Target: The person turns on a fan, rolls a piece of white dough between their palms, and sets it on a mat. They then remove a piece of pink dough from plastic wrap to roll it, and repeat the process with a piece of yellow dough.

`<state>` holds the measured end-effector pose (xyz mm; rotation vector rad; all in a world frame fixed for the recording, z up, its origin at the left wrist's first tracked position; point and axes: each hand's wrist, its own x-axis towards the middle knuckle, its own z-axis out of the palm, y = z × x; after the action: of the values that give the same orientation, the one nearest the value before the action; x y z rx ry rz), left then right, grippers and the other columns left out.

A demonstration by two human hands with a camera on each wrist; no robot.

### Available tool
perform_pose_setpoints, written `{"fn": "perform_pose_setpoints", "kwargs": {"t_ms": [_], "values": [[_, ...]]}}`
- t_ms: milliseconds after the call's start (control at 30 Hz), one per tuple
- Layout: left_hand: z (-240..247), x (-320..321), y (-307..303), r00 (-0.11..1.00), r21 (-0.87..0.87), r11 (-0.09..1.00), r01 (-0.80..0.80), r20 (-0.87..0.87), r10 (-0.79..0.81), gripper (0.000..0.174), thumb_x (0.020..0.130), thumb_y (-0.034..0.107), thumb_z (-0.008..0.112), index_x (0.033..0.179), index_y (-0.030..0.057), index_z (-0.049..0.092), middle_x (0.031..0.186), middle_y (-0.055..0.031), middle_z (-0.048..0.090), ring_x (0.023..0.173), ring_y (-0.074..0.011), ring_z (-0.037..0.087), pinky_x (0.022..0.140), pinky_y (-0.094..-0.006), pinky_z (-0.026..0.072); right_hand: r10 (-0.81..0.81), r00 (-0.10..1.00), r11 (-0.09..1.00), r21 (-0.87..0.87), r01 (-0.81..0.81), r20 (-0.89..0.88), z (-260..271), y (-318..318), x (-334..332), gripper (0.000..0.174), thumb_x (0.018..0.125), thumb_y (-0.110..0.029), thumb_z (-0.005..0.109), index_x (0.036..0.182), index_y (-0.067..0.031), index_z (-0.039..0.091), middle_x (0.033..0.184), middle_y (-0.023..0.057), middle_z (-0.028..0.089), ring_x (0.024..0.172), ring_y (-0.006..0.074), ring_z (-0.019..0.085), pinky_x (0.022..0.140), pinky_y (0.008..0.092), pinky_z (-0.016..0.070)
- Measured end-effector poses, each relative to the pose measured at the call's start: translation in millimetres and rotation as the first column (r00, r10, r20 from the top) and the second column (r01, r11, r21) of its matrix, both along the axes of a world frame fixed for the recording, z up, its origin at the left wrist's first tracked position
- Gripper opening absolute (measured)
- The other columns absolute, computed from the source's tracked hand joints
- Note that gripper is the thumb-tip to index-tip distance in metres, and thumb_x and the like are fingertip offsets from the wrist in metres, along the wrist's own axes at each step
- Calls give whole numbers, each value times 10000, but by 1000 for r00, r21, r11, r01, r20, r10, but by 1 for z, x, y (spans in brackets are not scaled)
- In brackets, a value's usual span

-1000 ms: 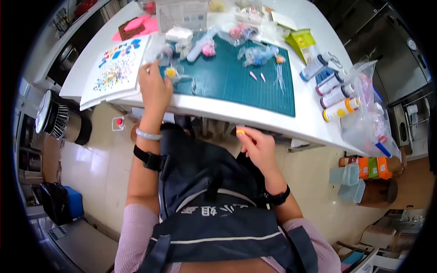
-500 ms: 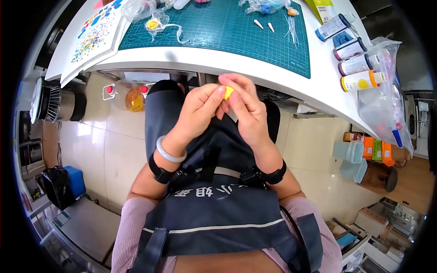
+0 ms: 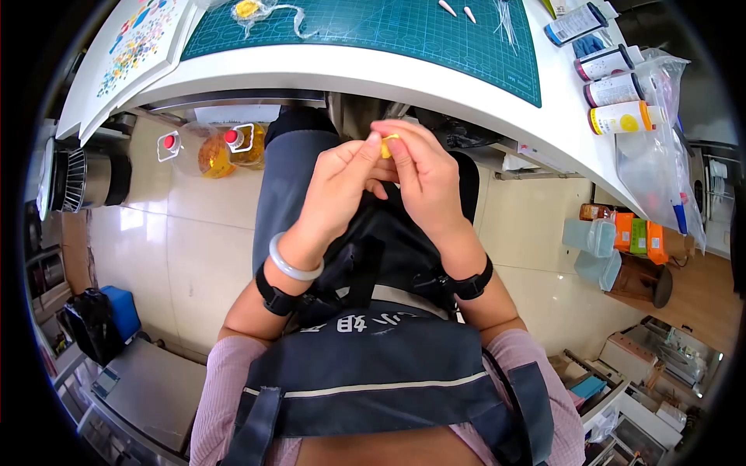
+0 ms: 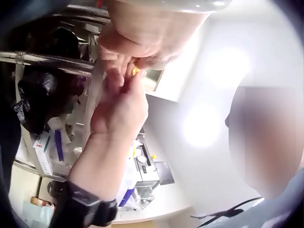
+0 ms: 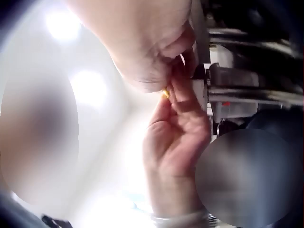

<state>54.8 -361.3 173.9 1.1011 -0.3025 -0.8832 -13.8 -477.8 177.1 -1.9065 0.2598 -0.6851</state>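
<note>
Just in front of the table's edge, a small yellow dough-like lump (image 3: 387,147) is pinched between both hands. My left hand (image 3: 330,186) holds it from the left, thumb and fingertips at its side. From the right, my right hand (image 3: 431,175) grips it with the thumb and bent fingers. Both wrist views show only a sliver of the yellow lump (image 4: 136,71) among the fingertips; the fingers hide most of it. On the green cutting mat (image 3: 373,31) lies another yellow piece (image 3: 247,9) in clear plastic wrap.
Two pink cone-shaped pieces (image 3: 469,14) and thin white strands (image 3: 505,27) lie on the mat. Several colour bottles (image 3: 619,119) stand along the table's right side, near a clear plastic bag (image 3: 660,155). A white board with coloured dots (image 3: 138,46) is at the left.
My left hand has come back from the wrapped piece on the table to meet the right hand. Both now pinch the yellow lump. The head view has tilted down.
</note>
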Motion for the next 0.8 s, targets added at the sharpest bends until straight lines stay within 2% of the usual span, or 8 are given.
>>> {"fn": "perform_pose_setpoints", "kwargs": {"t_ms": [33, 100, 367, 433, 467, 533, 633, 800], "values": [[5, 0, 4, 995, 0, 1000, 31, -92, -31, 375, 957, 311, 498, 896, -32, 638, 788, -84, 659, 681, -99, 602, 559, -203, 460, 11, 1000, 879, -477, 3, 26, 0, -4, -3, 173, 867, -85, 568, 1014, -4, 608, 982, 108, 632, 845, 246, 626, 719, 302, 489], [0, -2, 10, 998, 51, 997, 56, 28, -57, 410, 961, 339, 479, 922, -39, 634, 817, -95, 661, 718, -113, 613, 586, -214, 470, 39, 999, 832, -553, -31, 4, 3, -3, -9, 254, 812, -59, 603, 1062, -13, 587, 1053, 107, 600, 919, 305, 591, 783, 335, 479], [7, -6, 30, 985, -23, 986, 165, -49, -166, 506, 967, 412, 427, 1019, -49, 628, 912, -120, 665, 854, -181, 638, 705, -255, 475, 132, 991, 922, -369, -114, 25, 1, 10, -14, 105, 857, -93, 590, 935, -41, 637, 872, 105, 647, 791, 271, 626, 708, 301, 494], [6, -6, 33, 984, -35, 983, 179, -14, -180, 480, 968, 390, 438, 1021, -47, 629, 913, -118, 667, 860, -174, 637, 704, -249, 469, 87, 996, 994, 66, -84, -32, -1, 18, -17, 169, 925, -143, 532, 899, -17, 643, 849, 72, 666, 726, 176, 636, 645, 262, 481], [5, -6, 34, 980, -49, 979, 197, 18, -197, 454, 968, 368, 448, 1023, -45, 630, 914, -115, 668, 866, -166, 637, 704, -243, 462, 91, 995, 994, 64, -89, -29, -2, 19, -16, 169, 925, -143, 532, 899, -17, 643, 849, 72, 666, 726, 176, 636, 645, 262, 481], [6, -10, 35, 985, -32, 987, 155, 81, -152, 418, 967, 339, 460, 999, -40, 633, 887, -100, 664, 838, -148, 630, 679, -230, 456, 90, 992, 894, 433, -120, 90, -3, 25, -16, 265, 965, -190, 482, 952, 11, 653, 842, 29, 676, 656, 86, 580, 589, 214, 445], [-4, -13, 33, 975, -19, 997, 80, 211, -74, 338, 964, 273, 481, 936, -26, 636, 814, -69, 649, 759, -109, 605, 619, -207, 437, 275, 959, 750, 607, -263, 76, -1, 28, -18, 290, 970, -191, 470, 1038, 29, 646, 925, 22, 668, 658, 56, 526, 590, 189, 423], [-9, -15, 39, 939, -53, 997, 61, 342, -40, 267, 968, 194, 462, 958, -18, 623, 731, -65, 623, 632, -100, 553, 549, -214, 408, 259, 960, 819, 504, -275, 103, 9, 35, -21, 286, 961, -162, 477, 1170, -4, 592, 1067, 58, 630, 687, 74, 521, 636, 191, 433]]}}
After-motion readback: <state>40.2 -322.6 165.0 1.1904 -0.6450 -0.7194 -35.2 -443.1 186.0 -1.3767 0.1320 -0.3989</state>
